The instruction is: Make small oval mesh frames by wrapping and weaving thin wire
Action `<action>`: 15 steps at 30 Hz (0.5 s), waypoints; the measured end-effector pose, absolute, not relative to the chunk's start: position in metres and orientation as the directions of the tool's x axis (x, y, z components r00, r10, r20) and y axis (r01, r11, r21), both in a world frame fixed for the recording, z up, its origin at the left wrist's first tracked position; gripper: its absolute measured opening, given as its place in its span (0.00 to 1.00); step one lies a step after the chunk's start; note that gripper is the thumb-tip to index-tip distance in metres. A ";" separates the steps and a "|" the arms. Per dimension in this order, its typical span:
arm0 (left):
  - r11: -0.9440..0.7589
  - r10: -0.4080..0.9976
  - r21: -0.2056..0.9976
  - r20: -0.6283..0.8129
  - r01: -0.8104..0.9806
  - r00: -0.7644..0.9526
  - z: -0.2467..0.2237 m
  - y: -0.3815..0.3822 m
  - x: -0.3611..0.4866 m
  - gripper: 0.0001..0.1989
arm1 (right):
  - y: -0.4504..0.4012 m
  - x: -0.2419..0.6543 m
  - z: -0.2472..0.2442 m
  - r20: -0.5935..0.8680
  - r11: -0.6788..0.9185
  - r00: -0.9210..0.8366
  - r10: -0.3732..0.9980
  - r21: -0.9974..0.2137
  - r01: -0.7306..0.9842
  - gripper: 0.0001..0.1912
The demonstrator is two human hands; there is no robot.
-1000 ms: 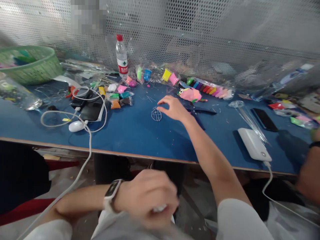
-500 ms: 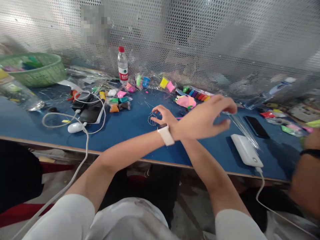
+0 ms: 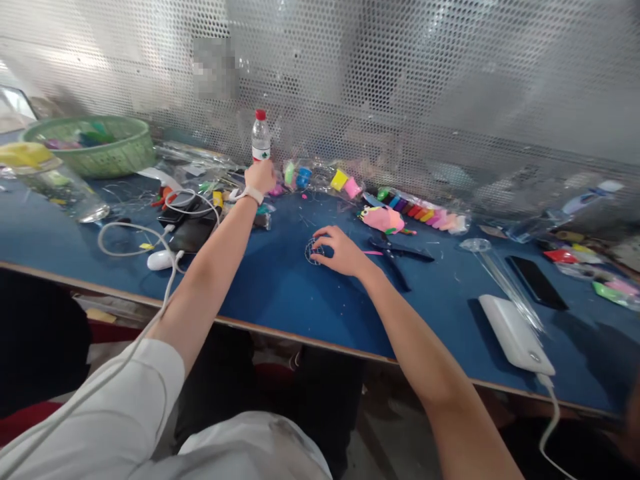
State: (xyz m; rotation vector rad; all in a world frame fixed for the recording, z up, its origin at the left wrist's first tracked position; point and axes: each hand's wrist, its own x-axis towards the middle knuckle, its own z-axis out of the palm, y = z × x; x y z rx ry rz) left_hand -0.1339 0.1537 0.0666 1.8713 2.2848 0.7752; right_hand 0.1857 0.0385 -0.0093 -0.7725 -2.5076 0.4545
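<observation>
A small round wire frame point(image 3: 314, 252) rests on the blue table, with the curved thumb and fingers of my right hand point(image 3: 341, 252) around its right side. My left hand point(image 3: 260, 177) is stretched out at the back, directly in front of the lower part of a red-capped water bottle point(image 3: 261, 139), beside small clay packets. Its fingers are hidden, so whether it grips anything cannot be made out. Right of my right hand lie dark-handled pliers point(image 3: 395, 251) and a thin pink strip point(image 3: 373, 253). Behind them is a pink clay figure point(image 3: 383, 219).
A green basket point(image 3: 107, 157) and a yellow-lidded jar point(image 3: 65, 190) stand at the left, near cabled devices. Colored clay sticks point(image 3: 425, 212) line the back. At the right are wires, a black phone point(image 3: 537, 282) and a white power bank point(image 3: 515, 337). Perforated metal rises behind.
My left hand has swung from the right, above my right forearm, to the bottle at the back left, uncovering the pliers. My right hand stays at the wire frame. The view has shifted slightly.
</observation>
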 end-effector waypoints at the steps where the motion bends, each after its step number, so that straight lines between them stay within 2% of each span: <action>1: 0.189 0.934 0.408 0.206 0.893 -0.292 0.060 0.154 -0.146 0.16 | 0.037 0.185 -0.009 0.344 0.791 -0.732 0.589 -0.434 0.432 0.08; 7: 0.339 0.902 0.314 0.160 0.887 -0.402 0.038 0.160 -0.171 0.22 | 0.029 0.177 -0.008 0.368 0.814 -0.742 0.561 -0.410 0.412 0.07; 15: 0.403 0.889 0.368 0.060 0.838 -0.454 0.034 0.165 -0.183 0.29 | 0.027 0.179 -0.005 0.388 0.800 -0.711 0.586 -0.417 0.432 0.10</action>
